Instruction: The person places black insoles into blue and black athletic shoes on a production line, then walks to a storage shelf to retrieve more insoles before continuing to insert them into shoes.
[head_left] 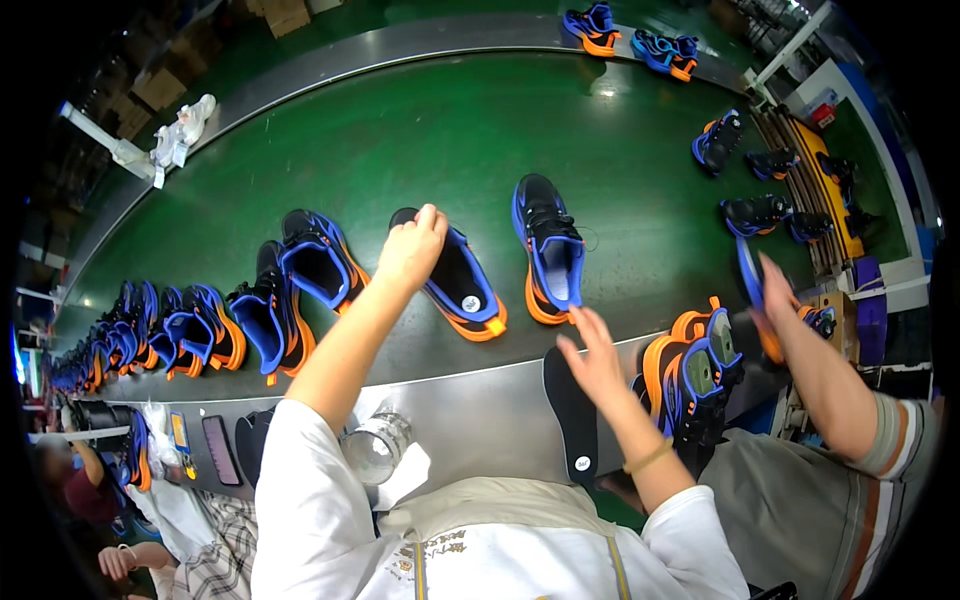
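My left hand (415,248) is closed over the front of a black sneaker (487,325) with blue lining and orange sole, on the green belt. A round white sticker shows inside that shoe. To its right stands a matching sneaker (545,222), toe pointing away from me. My right hand (597,360) has its fingers apart by that shoe's heel; whether a fingertip touches it I cannot tell. Below the right hand, a black insole (569,415) with a round white sticker lies across the metal ledge, partly over the belt's edge.
Several similar sneakers (265,310) line the belt at left. Stacked sneakers (690,370) sit on the ledge at right, beside a co-worker's hand (785,295) holding a shoe. A clear plastic jar (376,448) and a phone (221,450) rest on the ledge (480,420).
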